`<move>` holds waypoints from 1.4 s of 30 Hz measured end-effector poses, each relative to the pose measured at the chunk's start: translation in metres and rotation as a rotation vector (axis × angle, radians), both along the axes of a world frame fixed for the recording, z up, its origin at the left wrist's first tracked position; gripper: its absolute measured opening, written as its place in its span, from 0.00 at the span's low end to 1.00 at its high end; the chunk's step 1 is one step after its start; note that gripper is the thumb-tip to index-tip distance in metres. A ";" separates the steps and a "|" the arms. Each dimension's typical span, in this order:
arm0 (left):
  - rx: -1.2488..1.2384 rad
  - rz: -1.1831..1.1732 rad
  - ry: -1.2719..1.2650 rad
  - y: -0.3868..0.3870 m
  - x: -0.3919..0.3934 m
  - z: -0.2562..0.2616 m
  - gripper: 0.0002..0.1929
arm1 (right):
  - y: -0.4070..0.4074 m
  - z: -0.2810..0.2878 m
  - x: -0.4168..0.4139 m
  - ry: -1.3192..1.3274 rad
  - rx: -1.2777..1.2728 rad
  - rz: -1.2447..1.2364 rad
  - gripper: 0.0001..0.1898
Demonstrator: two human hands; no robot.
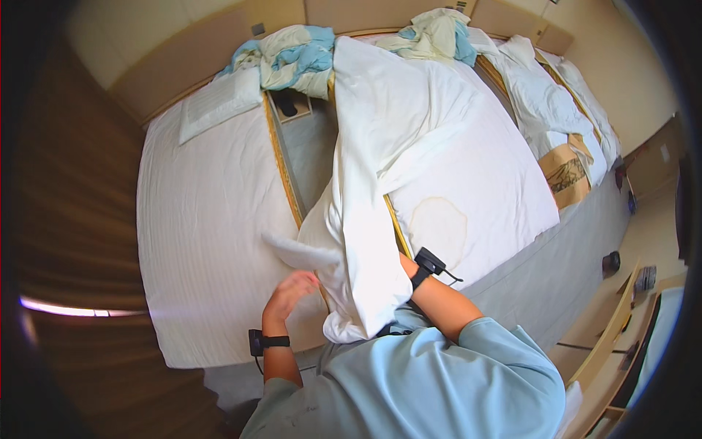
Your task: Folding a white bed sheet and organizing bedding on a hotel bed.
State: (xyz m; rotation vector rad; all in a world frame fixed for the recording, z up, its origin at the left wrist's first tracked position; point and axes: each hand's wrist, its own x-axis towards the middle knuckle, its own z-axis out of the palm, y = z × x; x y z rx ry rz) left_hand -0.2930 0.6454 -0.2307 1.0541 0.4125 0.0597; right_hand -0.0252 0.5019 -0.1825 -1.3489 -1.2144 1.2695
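A large white sheet or duvet cover [362,219] hangs bunched before me, spanning the gap between two beds and lying partly over the right one. My left hand [294,291] is just left of the bunched cloth, above the foot of the left mattress [219,219]; its fingers are slightly curled and blurred, and I cannot tell whether they touch the cloth. My right hand is hidden behind the hanging cloth; only the forearm with a black wrist strap shows. The right mattress [504,192] bears a faint ring-shaped stain [439,228].
A white pillow [219,104] and blue-and-cream bedding [296,55] lie at the left bed's head. Similar bedding [439,35] is heaped on the right bed. Farther right are rumpled white bedding [543,93] and a brown patterned cloth [565,173]. A brown curtain [82,219] hangs at left.
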 end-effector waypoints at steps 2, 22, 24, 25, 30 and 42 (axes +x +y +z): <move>-0.220 0.176 0.152 0.033 0.037 -0.034 0.30 | -0.007 0.000 0.012 -0.019 0.023 0.035 0.28; -0.149 0.386 -0.277 0.074 0.373 0.158 0.23 | 0.003 -0.054 0.296 1.376 0.029 -0.438 0.27; -0.111 0.287 -0.273 0.077 0.376 0.169 0.23 | 0.045 -0.016 0.325 1.441 0.098 -0.539 0.26; -0.076 0.225 -0.261 0.086 0.382 0.169 0.23 | 0.066 0.003 0.332 1.494 0.169 -0.635 0.25; 0.090 -0.155 -0.224 0.161 0.429 0.134 0.22 | 0.155 0.049 0.351 1.201 0.393 -0.639 0.24; 0.290 -0.556 -0.106 0.379 0.495 0.070 0.22 | 0.295 0.094 0.305 0.061 0.312 -0.122 0.22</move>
